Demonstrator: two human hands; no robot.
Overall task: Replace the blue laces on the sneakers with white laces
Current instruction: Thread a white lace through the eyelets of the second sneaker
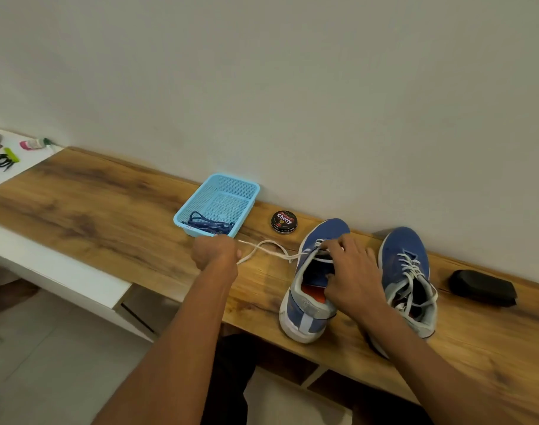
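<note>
On the desk (108, 216) a basket (216, 204) stands against the wall, old laces (208, 226) in its near corner. Right of it sits a tin (284, 222), then two sneakers (311, 280) side by side — toes to the wall — and a brush (483, 288) farthest right. A new lace (268, 251) runs from the left sneaker toward the basket, between the hands (214, 251).
</note>
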